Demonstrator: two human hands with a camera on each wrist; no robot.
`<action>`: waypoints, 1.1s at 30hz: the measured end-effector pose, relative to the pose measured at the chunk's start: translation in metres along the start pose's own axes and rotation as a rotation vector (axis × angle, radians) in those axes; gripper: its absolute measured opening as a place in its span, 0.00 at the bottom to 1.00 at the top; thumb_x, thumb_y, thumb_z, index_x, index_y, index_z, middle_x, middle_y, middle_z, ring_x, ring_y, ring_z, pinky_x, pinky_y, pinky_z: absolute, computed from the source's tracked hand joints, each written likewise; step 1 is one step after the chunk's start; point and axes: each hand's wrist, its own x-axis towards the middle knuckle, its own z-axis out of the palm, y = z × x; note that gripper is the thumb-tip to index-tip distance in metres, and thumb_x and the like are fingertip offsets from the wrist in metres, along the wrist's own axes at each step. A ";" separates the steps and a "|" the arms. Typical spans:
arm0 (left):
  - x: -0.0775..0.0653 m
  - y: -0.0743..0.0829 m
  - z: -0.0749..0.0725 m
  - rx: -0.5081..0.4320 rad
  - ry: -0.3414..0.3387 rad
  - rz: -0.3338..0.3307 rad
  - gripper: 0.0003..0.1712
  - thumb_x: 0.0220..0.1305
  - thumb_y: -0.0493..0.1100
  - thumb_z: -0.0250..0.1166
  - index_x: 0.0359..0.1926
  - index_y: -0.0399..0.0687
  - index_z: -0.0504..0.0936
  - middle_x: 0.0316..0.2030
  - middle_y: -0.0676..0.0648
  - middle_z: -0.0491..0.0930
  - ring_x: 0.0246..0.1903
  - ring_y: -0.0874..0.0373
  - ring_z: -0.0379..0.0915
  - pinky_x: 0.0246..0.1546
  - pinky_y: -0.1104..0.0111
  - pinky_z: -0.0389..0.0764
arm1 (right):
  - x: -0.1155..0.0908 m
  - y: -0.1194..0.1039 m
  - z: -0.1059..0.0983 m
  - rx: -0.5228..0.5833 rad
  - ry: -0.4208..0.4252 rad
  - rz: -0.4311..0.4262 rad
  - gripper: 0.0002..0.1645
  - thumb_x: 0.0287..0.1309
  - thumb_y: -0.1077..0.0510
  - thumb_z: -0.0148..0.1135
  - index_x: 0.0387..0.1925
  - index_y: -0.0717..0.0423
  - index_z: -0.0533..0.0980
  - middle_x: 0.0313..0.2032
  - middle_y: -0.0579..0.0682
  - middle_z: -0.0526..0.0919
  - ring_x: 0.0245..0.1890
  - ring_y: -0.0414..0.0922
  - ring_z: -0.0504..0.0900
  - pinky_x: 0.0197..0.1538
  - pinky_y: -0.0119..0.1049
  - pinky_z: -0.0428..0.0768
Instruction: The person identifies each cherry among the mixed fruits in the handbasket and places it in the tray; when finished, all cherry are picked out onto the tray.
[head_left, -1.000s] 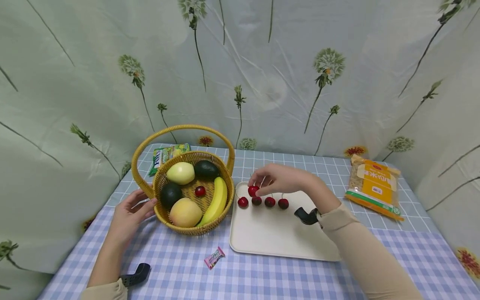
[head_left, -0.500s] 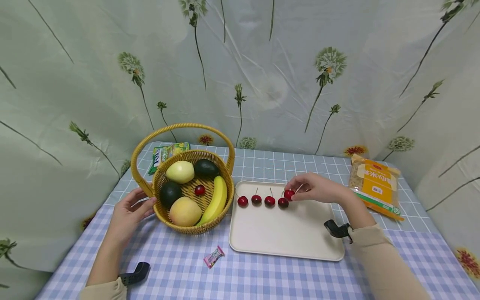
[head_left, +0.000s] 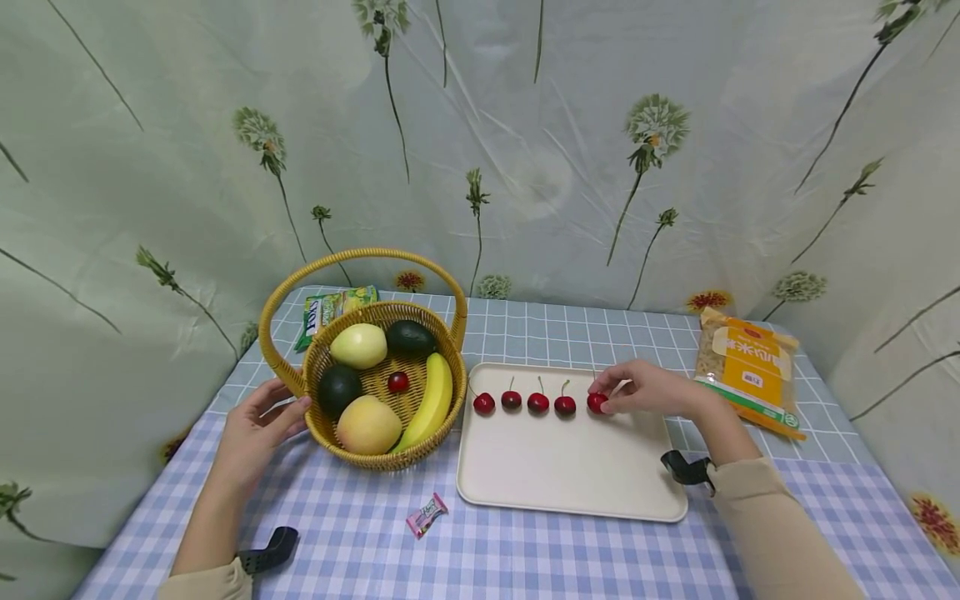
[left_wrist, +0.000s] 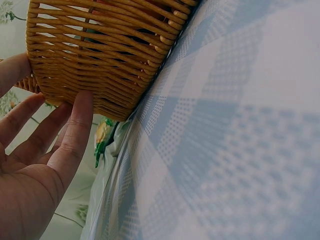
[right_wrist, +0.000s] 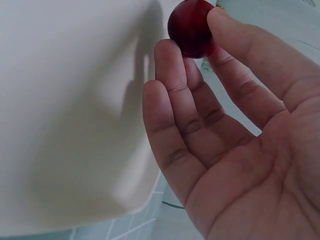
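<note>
Between the thumb and fingers of my right hand a red cherry is pinched, close over the cream tray. Left of it, several cherries with stems lie in a row along the tray's back part. My left hand touches the side of a yellow wicker basket, its fingertips against the weave in the left wrist view. Inside the basket are a banana, a peach, a pale green fruit, two dark green fruits and a single cherry.
A pink-wrapped candy lies on the checked cloth in front of the basket. Behind the basket is a green snack bag. At the back right rests an orange-and-clear food packet. A floral curtain rises behind the table.
My right hand has moved right along the tray with the cherry, past the row, then slightly down toward the tray. The left hand has stayed at the basket.
</note>
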 end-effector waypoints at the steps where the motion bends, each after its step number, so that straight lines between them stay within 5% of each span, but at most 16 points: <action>1: 0.000 0.000 0.000 -0.001 0.000 0.000 0.27 0.73 0.38 0.71 0.69 0.44 0.76 0.49 0.66 0.82 0.45 0.77 0.82 0.42 0.78 0.89 | 0.001 0.001 0.001 -0.004 0.001 0.001 0.17 0.68 0.56 0.74 0.54 0.57 0.85 0.50 0.50 0.90 0.50 0.47 0.85 0.56 0.41 0.83; 18: 0.001 -0.002 -0.001 -0.011 -0.009 -0.009 0.29 0.74 0.38 0.70 0.72 0.42 0.74 0.52 0.66 0.81 0.49 0.76 0.82 0.43 0.78 0.89 | 0.005 0.009 0.008 0.018 -0.006 0.020 0.16 0.68 0.56 0.74 0.53 0.57 0.85 0.42 0.48 0.88 0.43 0.46 0.80 0.45 0.30 0.80; 33: 0.001 -0.002 -0.001 -0.020 -0.011 -0.011 0.30 0.74 0.39 0.70 0.73 0.41 0.73 0.52 0.65 0.81 0.49 0.75 0.82 0.43 0.78 0.89 | 0.006 0.007 0.007 0.020 0.007 0.003 0.14 0.67 0.56 0.75 0.51 0.57 0.85 0.41 0.47 0.86 0.44 0.46 0.81 0.48 0.29 0.82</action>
